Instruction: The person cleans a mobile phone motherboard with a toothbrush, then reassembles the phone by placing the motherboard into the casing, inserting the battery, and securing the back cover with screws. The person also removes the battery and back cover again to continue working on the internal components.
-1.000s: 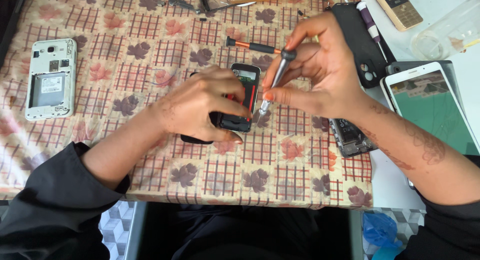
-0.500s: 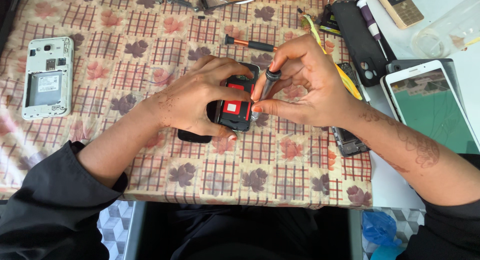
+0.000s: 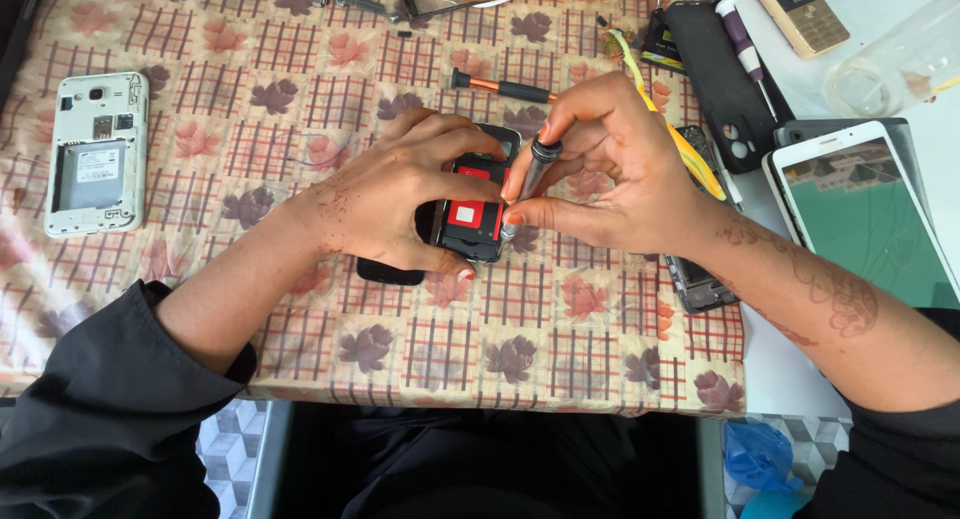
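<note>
Head view, only one. Left hand (image 3: 400, 204) clamps a small opened phone (image 3: 478, 204) on the patterned tablecloth (image 3: 300, 69): fingers curled over its far edge, thumb under the near edge. Phone sits mid-table, back off, red-and-white part showing inside. Beneath it a dark flat piece (image 3: 392, 272) pokes out at the near left, touching the cloth.

Right hand (image 3: 610, 169) pinches a screwdriver (image 3: 533, 174) between thumb and fingers, dark handle tilted, tip down at the phone's right edge. Both hands meet over the phone.

Around: white phone body (image 3: 95, 151) with its back cover off, far left, well apart from the hands. Orange-shafted driver (image 3: 500, 86) lying just beyond the hands. Black phone case (image 3: 722, 79) far right, purple-handled driver (image 3: 742, 49) resting across it. Big smartphone (image 3: 860, 214) with green screen at the right, off the cloth. Gold keypad phone (image 3: 800, 9) and clear plastic container (image 3: 900, 59) in the far right corner. Yellow strip (image 3: 680, 144) runs behind the right hand.
</note>
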